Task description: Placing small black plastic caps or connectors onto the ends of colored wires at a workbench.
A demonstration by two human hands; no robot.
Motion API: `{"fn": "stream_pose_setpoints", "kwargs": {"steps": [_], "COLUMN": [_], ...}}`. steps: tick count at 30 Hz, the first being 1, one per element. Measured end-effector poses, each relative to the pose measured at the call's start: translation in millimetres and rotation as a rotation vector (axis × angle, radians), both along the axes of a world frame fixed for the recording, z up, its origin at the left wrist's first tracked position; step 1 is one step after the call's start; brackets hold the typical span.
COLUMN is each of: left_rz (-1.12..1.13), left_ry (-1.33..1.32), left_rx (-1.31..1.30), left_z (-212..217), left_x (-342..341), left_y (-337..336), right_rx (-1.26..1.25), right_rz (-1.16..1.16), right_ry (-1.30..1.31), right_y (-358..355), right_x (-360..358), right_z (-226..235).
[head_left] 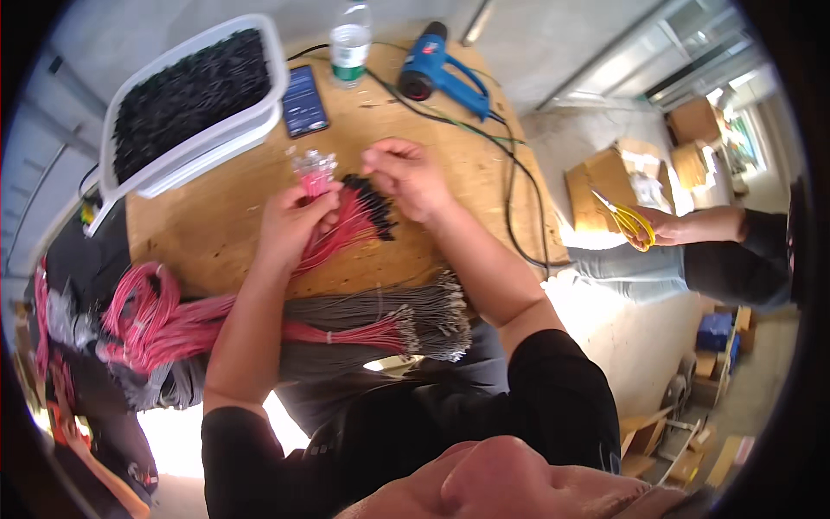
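Note:
My left hand (301, 221) is closed around a bundle of thin red wires. Pale connector ends (315, 164) stick up past its fingers. Beside it on the wooden table, more red wires (344, 227) fan out, their tips covered in black sleeves (370, 204). Just above those black tips is my right hand (408, 177), thumb and fingers pinched together; whatever sits between them is too small to make out. Along the table's near edge lie bundles of grey wires (389, 304) and red wires (177, 324) with pale metal ends.
A white plastic tub (278, 65) full of short black tubes stands at the far left. Beyond my hands are a phone (305, 101), a water bottle (349, 54) and a blue heat gun (437, 73) with a trailing cable. At right, another person's hand (664, 227) holds yellow-handled scissors (634, 227).

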State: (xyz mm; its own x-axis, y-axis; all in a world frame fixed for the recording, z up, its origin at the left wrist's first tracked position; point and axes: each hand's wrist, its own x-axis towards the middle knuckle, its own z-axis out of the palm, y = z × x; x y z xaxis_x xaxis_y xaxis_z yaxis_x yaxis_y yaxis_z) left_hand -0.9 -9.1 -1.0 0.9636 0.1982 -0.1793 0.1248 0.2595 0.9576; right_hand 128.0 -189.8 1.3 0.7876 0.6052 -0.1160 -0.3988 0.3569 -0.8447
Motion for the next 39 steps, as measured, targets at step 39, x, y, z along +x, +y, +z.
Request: {"fn": "stream_pose_setpoints", "kwargs": {"steps": [39], "left_rz": [0.037], "left_ry": [0.052], "left_rx": [0.081], "left_z": [1], "left_x": [-8], "left_y": [6], "right_rx": [-0.154], "right_rz": [0.160], "right_ry": [-0.182], "right_y": [15], "right_x": [-26], "right_z": [2]}}
